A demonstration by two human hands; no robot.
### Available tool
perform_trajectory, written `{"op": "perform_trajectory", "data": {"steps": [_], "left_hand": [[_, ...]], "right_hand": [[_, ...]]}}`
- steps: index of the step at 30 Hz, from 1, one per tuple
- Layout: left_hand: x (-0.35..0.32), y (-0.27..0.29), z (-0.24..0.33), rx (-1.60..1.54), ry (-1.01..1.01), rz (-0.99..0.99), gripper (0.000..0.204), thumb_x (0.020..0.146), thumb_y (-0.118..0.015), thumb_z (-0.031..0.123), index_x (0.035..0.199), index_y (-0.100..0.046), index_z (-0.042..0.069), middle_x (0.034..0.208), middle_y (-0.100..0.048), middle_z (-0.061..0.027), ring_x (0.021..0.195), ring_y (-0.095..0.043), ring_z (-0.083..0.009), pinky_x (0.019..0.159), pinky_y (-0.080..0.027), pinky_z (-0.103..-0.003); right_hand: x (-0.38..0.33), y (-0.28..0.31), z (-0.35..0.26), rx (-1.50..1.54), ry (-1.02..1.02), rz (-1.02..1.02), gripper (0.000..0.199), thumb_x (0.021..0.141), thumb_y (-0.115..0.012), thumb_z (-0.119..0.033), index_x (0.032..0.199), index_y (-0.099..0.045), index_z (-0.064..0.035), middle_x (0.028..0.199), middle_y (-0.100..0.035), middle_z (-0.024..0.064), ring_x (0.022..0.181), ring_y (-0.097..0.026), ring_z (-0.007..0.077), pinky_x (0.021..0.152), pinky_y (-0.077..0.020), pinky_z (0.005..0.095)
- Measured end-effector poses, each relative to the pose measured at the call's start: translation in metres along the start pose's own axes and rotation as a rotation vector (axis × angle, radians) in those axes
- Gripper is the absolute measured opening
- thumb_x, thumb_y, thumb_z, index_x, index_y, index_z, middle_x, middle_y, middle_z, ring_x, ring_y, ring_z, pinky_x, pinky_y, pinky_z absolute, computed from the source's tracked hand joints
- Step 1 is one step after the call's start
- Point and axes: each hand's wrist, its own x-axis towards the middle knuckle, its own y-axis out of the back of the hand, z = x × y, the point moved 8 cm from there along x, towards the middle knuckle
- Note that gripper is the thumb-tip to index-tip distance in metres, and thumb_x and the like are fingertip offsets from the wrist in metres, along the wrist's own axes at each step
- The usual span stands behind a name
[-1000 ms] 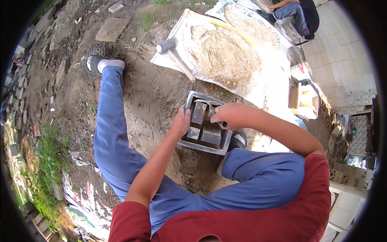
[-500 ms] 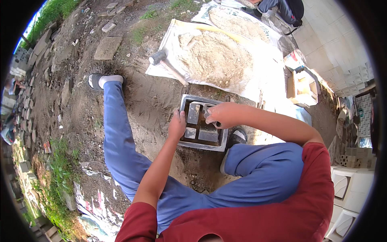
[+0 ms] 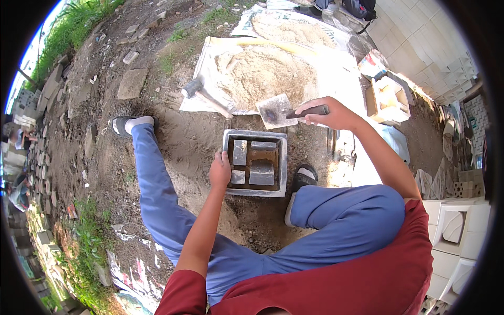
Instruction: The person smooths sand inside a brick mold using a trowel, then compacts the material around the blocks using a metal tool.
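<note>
A grey rectangular block mould (image 3: 255, 193) sits on the dirt between my legs, with several dark blocks inside it and brown material in its gaps. My left hand (image 3: 220, 169) is closed on the mould's left rim. Beyond the mould, my right hand (image 3: 332, 112) grips the dark handle of a trowel (image 3: 274, 111). The trowel's flat, mortar-stained blade points left, over the near edge of a white sack sheet (image 3: 202, 68). A heap of pale sandy mix (image 3: 268, 76) lies on that sheet.
A mallet (image 3: 210, 97) rests on the sheet's left edge. A second sandy heap (image 3: 294, 29) lies farther back. On the right are a pale hollow block (image 3: 389, 100) and a bucket (image 3: 373, 64). White patterned blocks (image 3: 454, 226) are stacked at the lower right.
My right hand has lifted the trowel out of the mould and swung it away toward the sandy heap. My left hand stays at the mould's left side, slightly lower on the rim.
</note>
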Motion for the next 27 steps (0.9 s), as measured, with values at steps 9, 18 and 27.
{"op": "perform_trajectory", "data": {"steps": [9,18,27], "left_hand": [[0.001,0.000,0.001,-0.010,-0.052,0.021,0.044,0.108,-0.035,0.040,0.113,-0.058,0.003,0.099,-0.065,-0.0305,0.095,-0.060,-0.0517,0.080,-0.046,-0.055],[0.004,-0.019,0.017,0.046,-0.106,0.018,0.044,0.108,-0.035,0.040,0.110,-0.056,0.002,0.093,-0.064,-0.0279,0.091,-0.061,-0.0497,0.079,-0.047,-0.052],[-0.001,0.001,0.029,0.078,-0.164,0.032,0.043,0.107,-0.040,0.035,0.119,-0.055,-0.003,0.109,-0.059,-0.0259,0.103,-0.058,-0.0447,0.091,-0.044,-0.049]], "right_hand": [[-0.057,-0.023,0.209,1.192,-0.180,0.771,0.043,0.099,-0.049,-0.001,0.142,-0.047,0.0044,0.125,-0.063,0.0209,0.115,-0.066,0.0283,0.100,-0.0549,0.0393],[-0.078,-0.143,0.305,0.726,-0.527,0.704,0.046,0.094,-0.059,-0.010,0.140,-0.055,-0.0121,0.120,-0.067,0.0117,0.098,-0.071,0.0234,0.078,-0.0527,0.0354],[-0.124,-0.093,0.315,-0.240,-0.916,0.972,0.049,0.094,-0.058,-0.024,0.139,-0.047,-0.0088,0.128,-0.057,0.0233,0.119,-0.055,0.0403,0.095,-0.0482,0.0492]]}}
